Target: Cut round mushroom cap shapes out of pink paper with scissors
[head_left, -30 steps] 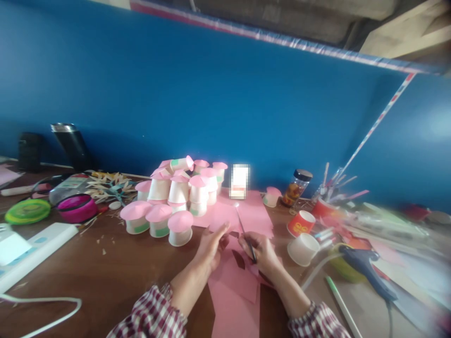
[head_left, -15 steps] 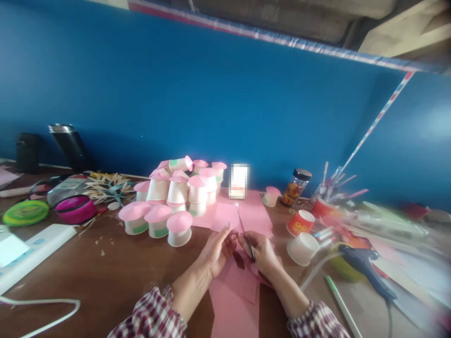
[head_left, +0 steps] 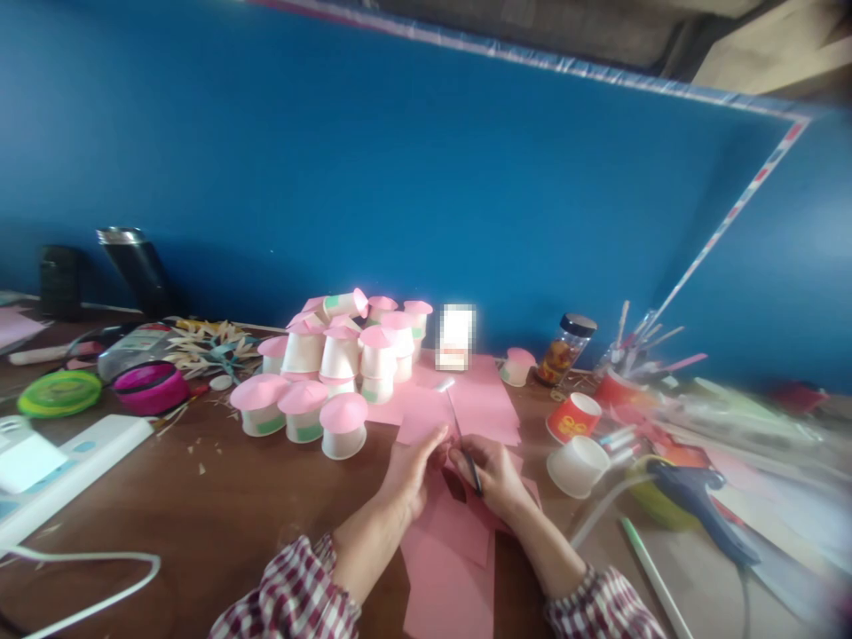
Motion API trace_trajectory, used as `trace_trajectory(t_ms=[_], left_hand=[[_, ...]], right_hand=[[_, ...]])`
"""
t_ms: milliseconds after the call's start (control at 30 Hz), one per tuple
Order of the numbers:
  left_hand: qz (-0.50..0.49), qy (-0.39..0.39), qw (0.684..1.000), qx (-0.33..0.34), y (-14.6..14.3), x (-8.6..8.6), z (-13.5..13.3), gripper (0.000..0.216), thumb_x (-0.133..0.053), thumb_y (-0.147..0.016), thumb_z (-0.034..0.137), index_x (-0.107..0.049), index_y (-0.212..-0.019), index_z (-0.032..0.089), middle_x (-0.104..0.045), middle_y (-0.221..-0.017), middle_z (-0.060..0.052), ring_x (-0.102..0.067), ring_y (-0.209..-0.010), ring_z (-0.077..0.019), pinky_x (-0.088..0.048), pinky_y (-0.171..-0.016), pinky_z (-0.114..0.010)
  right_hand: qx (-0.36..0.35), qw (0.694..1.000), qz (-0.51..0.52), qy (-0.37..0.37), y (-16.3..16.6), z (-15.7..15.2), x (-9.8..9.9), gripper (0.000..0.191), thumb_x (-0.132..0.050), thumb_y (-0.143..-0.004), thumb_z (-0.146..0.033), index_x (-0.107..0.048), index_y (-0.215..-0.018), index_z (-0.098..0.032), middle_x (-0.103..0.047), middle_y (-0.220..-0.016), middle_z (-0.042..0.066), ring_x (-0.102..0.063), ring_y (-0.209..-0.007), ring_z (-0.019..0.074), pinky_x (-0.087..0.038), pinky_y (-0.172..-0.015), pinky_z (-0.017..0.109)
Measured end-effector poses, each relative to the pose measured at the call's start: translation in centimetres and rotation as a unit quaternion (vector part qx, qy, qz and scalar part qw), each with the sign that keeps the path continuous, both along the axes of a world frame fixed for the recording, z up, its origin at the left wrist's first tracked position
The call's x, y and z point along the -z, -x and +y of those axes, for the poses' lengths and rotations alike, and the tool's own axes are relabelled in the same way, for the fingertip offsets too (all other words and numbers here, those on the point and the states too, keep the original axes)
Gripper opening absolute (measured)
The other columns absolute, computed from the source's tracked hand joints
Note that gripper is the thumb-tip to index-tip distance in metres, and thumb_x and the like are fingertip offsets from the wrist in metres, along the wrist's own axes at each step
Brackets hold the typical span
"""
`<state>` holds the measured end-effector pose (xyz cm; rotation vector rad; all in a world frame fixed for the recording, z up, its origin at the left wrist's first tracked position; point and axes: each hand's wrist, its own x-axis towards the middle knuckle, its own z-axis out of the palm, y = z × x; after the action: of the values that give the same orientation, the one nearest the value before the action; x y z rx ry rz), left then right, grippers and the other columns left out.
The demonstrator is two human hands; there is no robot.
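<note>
My left hand (head_left: 411, 469) pinches a piece of pink paper (head_left: 426, 414) and holds it up off the brown table (head_left: 200, 506). Close beside it, my right hand (head_left: 491, 474) is closed round a pair of scissors (head_left: 463, 439) whose blades point up and away, their edge at the pink piece. More pink sheets (head_left: 447, 568) lie under and in front of both hands. A cluster of white paper cups with pink caps (head_left: 336, 364) stands just beyond my left hand.
A blue glue gun (head_left: 698, 506), a white cup (head_left: 576, 465) on its side and a red cup (head_left: 572, 417) lie to the right. Further off are a jar (head_left: 564, 348) and brushes. On the left sit a pink bowl (head_left: 150, 389), green lid (head_left: 59, 393), white power strip (head_left: 59, 461).
My left hand has turned the pink piece a little against the scissors. The view has shifted slightly; both hands stay in the same spot.
</note>
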<state>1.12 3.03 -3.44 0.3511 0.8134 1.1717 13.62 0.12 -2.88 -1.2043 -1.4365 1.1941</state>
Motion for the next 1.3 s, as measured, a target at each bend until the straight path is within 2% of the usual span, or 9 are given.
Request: trace_trajectory(t_ms=[233, 467, 767, 1300], left_hand=[[0.027, -0.034, 0.999, 0.005, 0.0, 0.3, -0.2, 0.025, -0.080, -0.057, 0.026, -0.066, -0.069, 0.009, -0.066, -0.069, -0.008, -0.061, -0.061, -0.0150, -0.048, -0.057, -0.025], [0.033, -0.032, 0.999, -0.008, 0.2, -0.5, -0.4, 0.023, -0.081, -0.055, 0.025, -0.067, -0.064, 0.010, -0.061, -0.057, -0.002, -0.054, -0.051, -0.0100, -0.043, -0.049, -0.021], [0.062, -0.031, 0.998, -0.011, 0.3, 0.0, 0.0, 0.022, -0.080, -0.056, 0.026, -0.069, -0.066, 0.010, -0.060, -0.060, -0.003, -0.052, -0.054, -0.0088, -0.041, -0.049, -0.019], [0.067, -0.049, 0.996, -0.014, 0.5, 0.0, 0.1, 0.020, -0.079, -0.058, 0.024, -0.068, -0.068, 0.011, -0.060, -0.063, -0.003, -0.052, -0.056, -0.0092, -0.041, -0.049, -0.020]], right_hand=[[-0.015, 1.000, 0.008, -0.007, -0.2, 0.0, 0.0, 0.027, -0.059, -0.081, -0.041, -0.059, -0.080, -0.014, -0.054, -0.050, -0.003, -0.049, -0.041, 0.0118, -0.039, -0.043, 0.023], [0.021, 0.998, -0.050, -0.036, -0.7, 0.4, 0.2, 0.023, -0.064, -0.076, -0.036, -0.058, -0.070, -0.014, -0.051, -0.055, -0.002, -0.043, -0.048, 0.0099, -0.035, -0.046, 0.021], [0.029, 0.995, -0.082, -0.042, -0.6, 0.2, -0.3, 0.020, -0.062, -0.077, -0.031, -0.057, -0.068, -0.014, -0.046, -0.054, -0.003, -0.038, -0.050, 0.0095, -0.030, -0.045, 0.020], [0.039, 0.993, -0.102, -0.043, -0.4, 0.2, -0.9, 0.022, -0.062, -0.075, -0.031, -0.055, -0.063, -0.014, -0.043, -0.053, -0.003, -0.036, -0.051, 0.0097, -0.029, -0.046, 0.020]])
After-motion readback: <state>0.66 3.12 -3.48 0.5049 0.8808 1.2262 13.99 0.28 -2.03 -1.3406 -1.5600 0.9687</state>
